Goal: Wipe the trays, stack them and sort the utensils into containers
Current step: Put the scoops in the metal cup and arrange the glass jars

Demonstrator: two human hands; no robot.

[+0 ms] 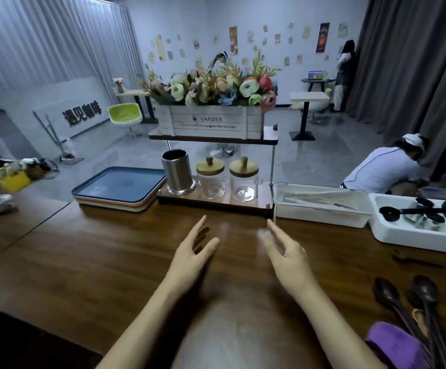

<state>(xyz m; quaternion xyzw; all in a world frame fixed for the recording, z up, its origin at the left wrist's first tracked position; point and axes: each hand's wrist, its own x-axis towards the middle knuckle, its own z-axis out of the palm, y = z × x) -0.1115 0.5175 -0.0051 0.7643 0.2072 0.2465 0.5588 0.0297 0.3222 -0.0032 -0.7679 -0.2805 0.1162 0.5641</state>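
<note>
My left hand (195, 251) and my right hand (287, 253) hover over the middle of the wooden table (104, 251), palms facing each other, fingers apart, holding nothing. A stack of trays (118, 189) with a dark blue one on top lies at the back left. Behind my hands stand a steel utensil cup (178, 171) and two lidded glass jars (211, 177). Two white containers sit at the right: one (320, 202) with pale utensils, one (416, 222) with dark spoons. Dark wooden spoons (413, 299) lie near right beside a purple cloth (394, 344).
A white flower box (211, 123) sits on a small shelf above the cup and jars. One dark utensil (416, 262) lies loose in front of the right container. A person (386, 169) crouches beyond the table at the right. Bags (11, 179) sit at the far left.
</note>
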